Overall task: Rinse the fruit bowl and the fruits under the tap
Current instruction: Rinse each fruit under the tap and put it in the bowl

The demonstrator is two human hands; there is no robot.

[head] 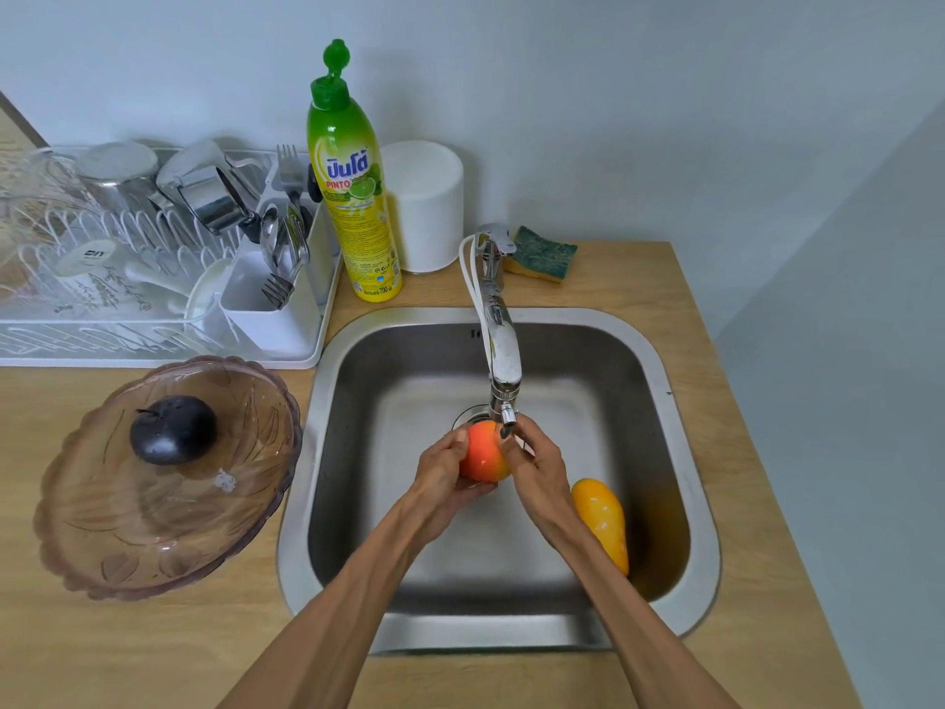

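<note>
Over the steel sink (680,422), an orange-red round fruit (480,455) sits right under the tap spout (503,396). My left hand (442,473) cups it from the left and below, and my right hand (537,460) presses on it from the right. A yellow mango (603,519) lies in the sink basin at the right, partly behind my right forearm. On the counter to the left stands the tinted glass fruit bowl (153,534) with a dark plum-like fruit (171,429) inside it.
A white dish rack (286,345) with cups and cutlery fills the back left. A green-yellow dish soap bottle (353,197), a white canister (427,207) and a sponge (542,253) stand behind the sink. The wall is close on the right.
</note>
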